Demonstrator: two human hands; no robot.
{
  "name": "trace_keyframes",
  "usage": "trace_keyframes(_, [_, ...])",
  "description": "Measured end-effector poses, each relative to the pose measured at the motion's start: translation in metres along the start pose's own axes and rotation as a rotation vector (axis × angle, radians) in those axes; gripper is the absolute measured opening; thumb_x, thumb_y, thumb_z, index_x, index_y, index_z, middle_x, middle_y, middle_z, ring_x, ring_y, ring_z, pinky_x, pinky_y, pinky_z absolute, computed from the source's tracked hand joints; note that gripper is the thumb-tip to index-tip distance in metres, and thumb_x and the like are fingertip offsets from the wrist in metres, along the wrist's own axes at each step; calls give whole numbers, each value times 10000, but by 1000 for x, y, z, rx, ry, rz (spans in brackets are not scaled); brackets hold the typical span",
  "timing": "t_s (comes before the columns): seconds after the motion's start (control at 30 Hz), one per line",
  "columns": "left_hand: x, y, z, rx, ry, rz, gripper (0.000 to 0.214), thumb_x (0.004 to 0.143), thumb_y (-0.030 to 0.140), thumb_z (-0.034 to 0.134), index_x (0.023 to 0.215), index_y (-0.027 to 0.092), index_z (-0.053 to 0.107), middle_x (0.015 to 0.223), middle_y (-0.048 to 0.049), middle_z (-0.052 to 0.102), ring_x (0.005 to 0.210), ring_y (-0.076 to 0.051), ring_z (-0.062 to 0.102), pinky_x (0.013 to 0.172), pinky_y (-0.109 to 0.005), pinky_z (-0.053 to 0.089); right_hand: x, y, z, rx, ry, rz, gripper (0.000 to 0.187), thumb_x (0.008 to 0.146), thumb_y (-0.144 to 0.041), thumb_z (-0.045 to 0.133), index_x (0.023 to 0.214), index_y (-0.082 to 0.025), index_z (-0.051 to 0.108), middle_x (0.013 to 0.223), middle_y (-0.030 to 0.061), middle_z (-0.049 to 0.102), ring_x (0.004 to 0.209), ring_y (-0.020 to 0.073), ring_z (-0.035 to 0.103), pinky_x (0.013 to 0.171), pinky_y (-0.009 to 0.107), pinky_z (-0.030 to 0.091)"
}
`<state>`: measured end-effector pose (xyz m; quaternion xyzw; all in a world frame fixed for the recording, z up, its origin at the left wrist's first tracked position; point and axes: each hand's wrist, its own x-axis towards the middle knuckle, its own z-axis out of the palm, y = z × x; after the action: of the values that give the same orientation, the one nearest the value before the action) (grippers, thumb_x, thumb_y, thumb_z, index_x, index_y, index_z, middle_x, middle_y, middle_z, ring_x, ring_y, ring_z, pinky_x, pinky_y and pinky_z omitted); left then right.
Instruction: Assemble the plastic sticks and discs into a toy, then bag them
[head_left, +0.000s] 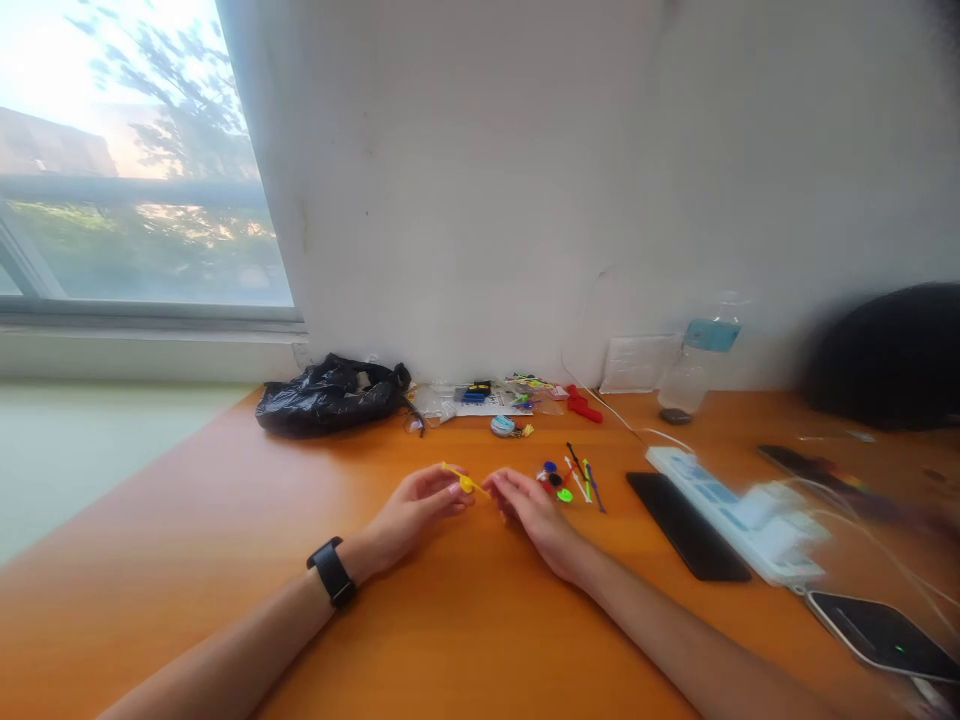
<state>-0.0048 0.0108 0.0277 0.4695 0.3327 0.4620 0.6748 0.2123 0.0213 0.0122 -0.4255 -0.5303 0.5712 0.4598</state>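
Note:
My left hand (pixel 435 497), with a dark watch on its wrist, pinches a small yellow plastic piece (pixel 466 485). It has a round part and a thin stick that sticks out past my fingers. Close by on the right, my right hand (pixel 525 505) has its thumb and fingers pressed together at the stick's far end; the exact grip there is too small to make out. Just beyond my right hand lie several thin coloured sticks (pixel 586 478) in black, white, green and blue. Beside them is a cluster of small round pieces (pixel 553 480) in blue, black, red and green.
A black plastic bag (pixel 330 398) and clear packets (pixel 487 398) lie along the wall, near a red object (pixel 583 404). To the right are a dark phone (pixel 686 525), a white power strip (pixel 735 515) with cables, a bottle (pixel 694 365) and a charging pad (pixel 885 635).

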Motion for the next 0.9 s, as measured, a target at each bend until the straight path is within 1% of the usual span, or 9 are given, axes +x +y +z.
trace_keyframes(0.1, [0,2,0,7,62,1,411,732,371,948,1013,153,742,947,-72,764,862,-175,703,874,-285,541,0,-5,-5,92,13,57,474,858,-671,706,1020,-226,701,742,-38,502,598,104,373,555,254,246])
trace_keyframes(0.23, [0,1,-2,25,92,6,426,704,380,962,991,150,747,946,-77,768,841,-179,704,851,-289,541,-2,-10,-10,226,-71,165,431,921,-659,636,1093,-264,651,640,-84,458,500,87,224,527,257,150])
trace_keyframes(0.27, [1,1,-3,34,91,5,426,703,384,962,984,148,746,942,-76,768,836,-177,703,847,-286,540,-3,-11,-11,257,-122,206,427,940,-667,602,1039,-256,655,618,-83,458,490,88,219,526,259,150])
trace_keyframes(0.33, [1,0,-3,50,102,7,425,703,393,961,969,144,742,930,-74,767,825,-172,700,839,-280,539,-4,-13,-14,307,-293,282,547,980,-699,491,782,-209,636,513,-70,399,458,95,213,518,276,154])
trace_keyframes(0.43, [2,0,-3,39,144,21,443,687,398,969,966,145,736,920,-74,772,822,-174,701,827,-278,541,-6,-18,-18,376,-468,233,785,1010,-739,330,423,-218,352,383,-44,201,412,104,191,513,323,160])
trace_keyframes(0.5, [2,0,-3,20,150,21,452,678,393,974,973,149,733,924,-77,777,826,-180,706,825,-283,542,-6,-23,-19,400,-419,130,819,1004,-772,285,391,-228,265,396,-33,193,423,107,191,527,338,169])
trace_keyframes(0.57, [2,1,-3,5,137,18,445,678,382,976,971,151,733,926,-76,780,824,-180,708,830,-288,541,-6,-26,-19,380,-340,81,818,987,-806,277,415,-223,317,441,-29,238,454,112,197,542,341,176])
trace_keyframes(0.73, [2,0,-5,-4,92,8,428,697,363,968,985,139,743,910,-79,781,802,-176,709,827,-292,535,-2,-20,-16,324,-240,110,743,953,-799,406,521,-200,489,505,-33,332,478,105,193,542,330,149])
trace_keyframes(0.9, [3,0,-7,-18,70,19,421,712,371,958,989,138,743,915,-90,781,831,-190,716,829,-295,537,1,-9,-18,349,-219,165,659,939,-748,486,605,-190,591,479,-49,344,451,94,216,534,305,125])
